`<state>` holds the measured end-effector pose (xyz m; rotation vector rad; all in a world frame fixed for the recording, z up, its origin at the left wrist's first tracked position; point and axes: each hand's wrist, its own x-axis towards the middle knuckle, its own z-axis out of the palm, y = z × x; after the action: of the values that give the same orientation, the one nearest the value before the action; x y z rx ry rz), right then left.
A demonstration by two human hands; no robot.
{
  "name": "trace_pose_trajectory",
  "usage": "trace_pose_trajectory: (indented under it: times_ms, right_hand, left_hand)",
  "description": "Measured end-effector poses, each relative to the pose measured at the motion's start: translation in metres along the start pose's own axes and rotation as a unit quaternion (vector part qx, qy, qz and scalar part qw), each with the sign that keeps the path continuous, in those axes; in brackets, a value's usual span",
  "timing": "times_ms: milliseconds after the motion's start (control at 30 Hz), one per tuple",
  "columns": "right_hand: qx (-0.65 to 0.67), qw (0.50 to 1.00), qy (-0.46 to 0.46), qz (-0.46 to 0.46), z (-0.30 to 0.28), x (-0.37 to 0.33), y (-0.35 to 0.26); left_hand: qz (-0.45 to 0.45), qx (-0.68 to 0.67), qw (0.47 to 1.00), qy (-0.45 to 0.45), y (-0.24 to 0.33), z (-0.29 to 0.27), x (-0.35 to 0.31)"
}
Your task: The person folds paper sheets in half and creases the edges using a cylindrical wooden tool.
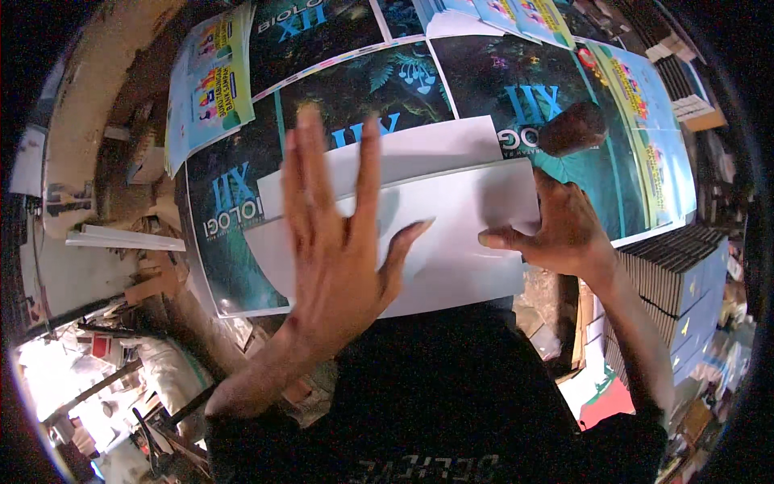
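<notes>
A white sheet of paper [451,258], seemingly folded, lies in front of me over printed dark sheets. A second white layer [451,143] shows past its far edge. My left hand [334,242] is over the left part of the paper, fingers spread and slightly blurred; whether it touches is hard to tell. At the right edge, my right hand [568,230] holds the white sheet, thumb on top and the other fingers curled by the edge, partly hidden. Just beyond that hand, a dark brown rounded block [574,129] rests on the printed sheets.
Large dark printed cover sheets [355,89] spread over the work surface. Bright blue-and-yellow printed sheets lie in piles at the far left [211,89] and right [657,153]. Tall stacks of bound books [673,282] stand at the right. White strips [125,239] jut out at the left.
</notes>
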<state>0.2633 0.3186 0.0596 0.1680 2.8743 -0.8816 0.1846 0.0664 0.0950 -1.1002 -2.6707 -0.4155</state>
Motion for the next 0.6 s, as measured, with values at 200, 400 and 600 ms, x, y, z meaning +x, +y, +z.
trace_pose_trajectory:
  times_ms: [200, 400, 600]
  right_hand:
    - [0.070, 0.997, 0.029, -0.015, 0.003, 0.001, -0.002]
    - [-0.058, 0.993, 0.037, 0.094, -0.033, -0.011, -0.026]
    - [-0.029, 0.918, 0.395, -0.001, -0.085, 0.039, -0.001]
  left_hand:
    - [-0.026, 0.022, 0.998, -0.043, -0.006, 0.049, -0.007]
    - [-0.062, -0.006, 0.997, -0.037, -0.013, 0.059, -0.014]
    - [-0.070, -0.072, 0.995, -0.006, -0.018, 0.067, -0.013]
